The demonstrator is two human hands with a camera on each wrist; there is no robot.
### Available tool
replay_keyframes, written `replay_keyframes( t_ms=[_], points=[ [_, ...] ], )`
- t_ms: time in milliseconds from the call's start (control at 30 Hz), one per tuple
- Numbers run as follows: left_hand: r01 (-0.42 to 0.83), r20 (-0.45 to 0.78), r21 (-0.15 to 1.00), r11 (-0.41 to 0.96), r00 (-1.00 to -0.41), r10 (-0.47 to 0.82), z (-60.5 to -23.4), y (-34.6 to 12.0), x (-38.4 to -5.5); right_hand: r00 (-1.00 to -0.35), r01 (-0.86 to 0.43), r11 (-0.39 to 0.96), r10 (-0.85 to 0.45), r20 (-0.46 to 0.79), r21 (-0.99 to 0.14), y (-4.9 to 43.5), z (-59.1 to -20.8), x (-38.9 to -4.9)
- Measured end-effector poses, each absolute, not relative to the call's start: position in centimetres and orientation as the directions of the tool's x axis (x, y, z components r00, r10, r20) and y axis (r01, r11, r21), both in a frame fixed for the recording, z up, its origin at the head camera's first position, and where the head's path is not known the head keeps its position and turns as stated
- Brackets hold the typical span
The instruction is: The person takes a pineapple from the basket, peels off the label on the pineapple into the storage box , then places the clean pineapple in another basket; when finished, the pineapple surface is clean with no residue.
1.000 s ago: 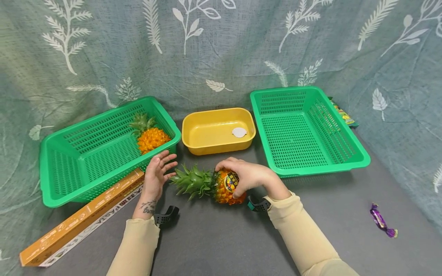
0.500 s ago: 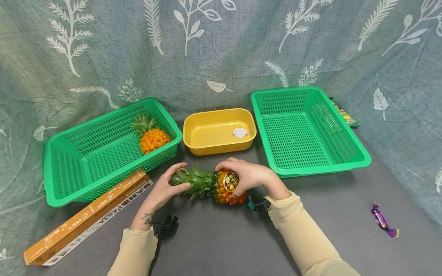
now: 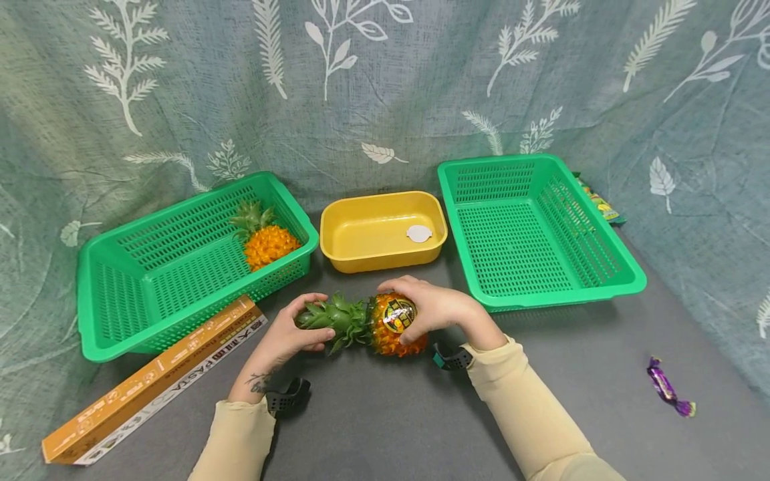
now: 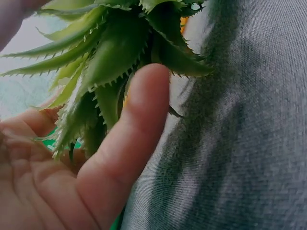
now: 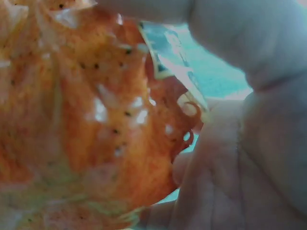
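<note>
A small pineapple [image 3: 382, 339] with orange skin and a round black-and-yellow sticker [image 3: 398, 314] lies on its side at the table's middle, crown to the left. My right hand [image 3: 444, 308] grips its body from the right end; orange skin [image 5: 96, 129] fills the right wrist view. My left hand [image 3: 287, 334] holds the leafy green crown [image 3: 340, 321] between thumb and fingers. In the left wrist view its thumb [image 4: 139, 120] lies against the spiny leaves [image 4: 115, 52]. The fingers behind the crown are partly hidden.
A second pineapple [image 3: 271, 247] lies in the left green basket [image 3: 87, 300]. A yellow tub [image 3: 385, 257] and another green basket [image 3: 553, 298] stand behind my hands. An orange pasta box [image 3: 150, 381] leans by the left basket. A purple-wrapped candy [image 3: 664, 384] lies at right.
My left hand has come from beside the crown and taken hold of its leaves. My right hand has kept its grip; the pineapple's sticker has turned slightly to the left.
</note>
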State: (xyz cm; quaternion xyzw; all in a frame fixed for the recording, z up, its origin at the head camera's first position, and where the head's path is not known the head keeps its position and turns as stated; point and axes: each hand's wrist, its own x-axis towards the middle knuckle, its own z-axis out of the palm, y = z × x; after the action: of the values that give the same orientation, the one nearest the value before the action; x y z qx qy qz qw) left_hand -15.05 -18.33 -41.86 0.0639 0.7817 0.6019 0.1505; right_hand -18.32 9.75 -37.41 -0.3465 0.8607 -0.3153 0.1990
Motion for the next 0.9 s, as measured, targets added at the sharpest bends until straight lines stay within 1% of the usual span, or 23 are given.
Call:
replay_keyframes(
  t_ms=[167, 367, 467, 633, 733, 900],
  points=[
    [-0.092, -0.160, 0.963, 0.252, -0.950, 0.267, -41.86, -18.33, -15.00, -0.719, -0.353, 0.605, -0.663, -0.206, -0.714, 9.78, -37.25, -18.13],
    [-0.092, -0.151, 0.971, 0.219, -0.950, 0.273, -41.94, -18.27, -15.06, -0.773, -0.226, 0.663, -0.568, -0.283, -0.714, 9.72, -37.16, -17.87],
    [-0.094, -0.150, 0.973, 0.210, -0.951, 0.272, -42.03, -18.28, -15.11, -0.774, -0.180, 0.680, -0.544, -0.324, -0.711, 9.75, -37.25, -17.80],
    [-0.109, -0.159, 0.975, 0.196, -0.951, 0.265, -42.20, -18.30, -15.21, -0.757, -0.081, 0.672, -0.522, -0.393, -0.736, 9.77, -37.59, -17.81],
    [-0.109, -0.157, 0.976, 0.191, -0.953, 0.260, -42.28, -18.29, -15.23, -0.758, -0.073, 0.657, -0.526, -0.386, -0.751, 9.73, -37.76, -17.94],
    [-0.102, -0.139, 0.978, 0.179, -0.968, 0.208, -42.33, -18.16, -15.26, -0.770, -0.130, 0.621, -0.554, -0.316, -0.773, 9.69, -38.04, -18.36]
  ],
)
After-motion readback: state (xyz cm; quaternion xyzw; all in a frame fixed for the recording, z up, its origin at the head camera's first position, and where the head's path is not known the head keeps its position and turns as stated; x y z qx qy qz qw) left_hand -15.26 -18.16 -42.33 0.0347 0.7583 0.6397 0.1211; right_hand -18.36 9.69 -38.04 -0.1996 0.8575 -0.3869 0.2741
